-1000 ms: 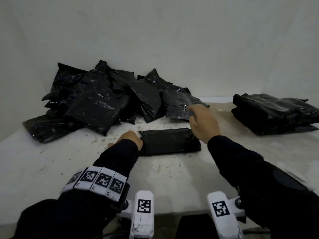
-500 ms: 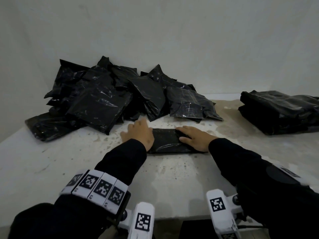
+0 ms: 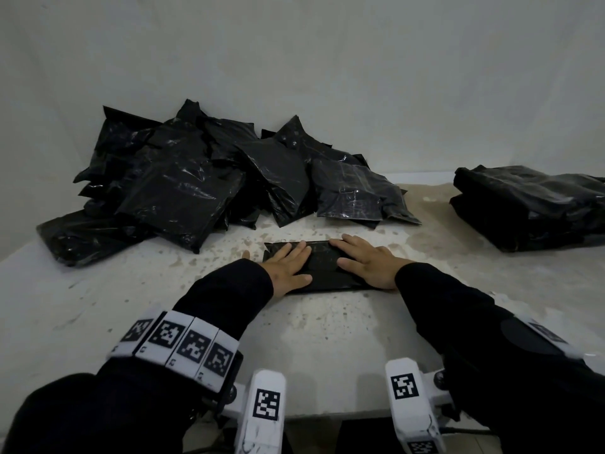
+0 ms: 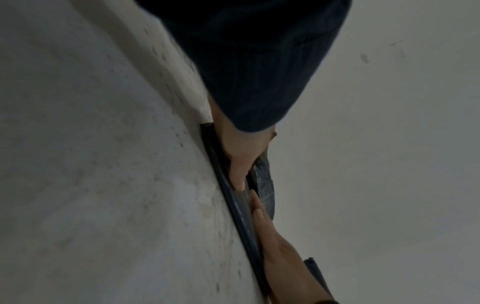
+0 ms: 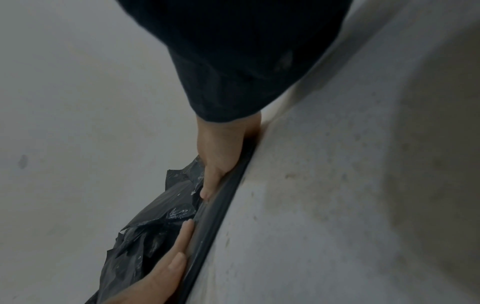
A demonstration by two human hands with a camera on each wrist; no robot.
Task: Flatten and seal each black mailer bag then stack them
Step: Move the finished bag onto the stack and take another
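Observation:
A flat black mailer bag [image 3: 322,265] lies on the table in front of me. My left hand [image 3: 288,267] presses flat on its left half, fingers straight. On the right half my right hand [image 3: 366,263] lies flat too, palm down. The left wrist view shows the bag [image 4: 239,205] edge-on under my left hand [image 4: 237,164], with the right hand [image 4: 275,236] beyond it. In the right wrist view my right hand [image 5: 218,164] lies along the bag [image 5: 215,216], and the left hand [image 5: 166,265] presses further down.
A loose pile of crumpled black mailer bags [image 3: 183,185] fills the back left of the speckled table [image 3: 327,339]. A neat stack of flattened bags [image 3: 537,208] sits at the far right. A pale wall stands behind. Marker-tagged white devices [image 3: 265,411] hang at the near edge.
My right hand came back from the pile and settled on the bag. Both hands have since spread flat on it, fingers pointing away from me.

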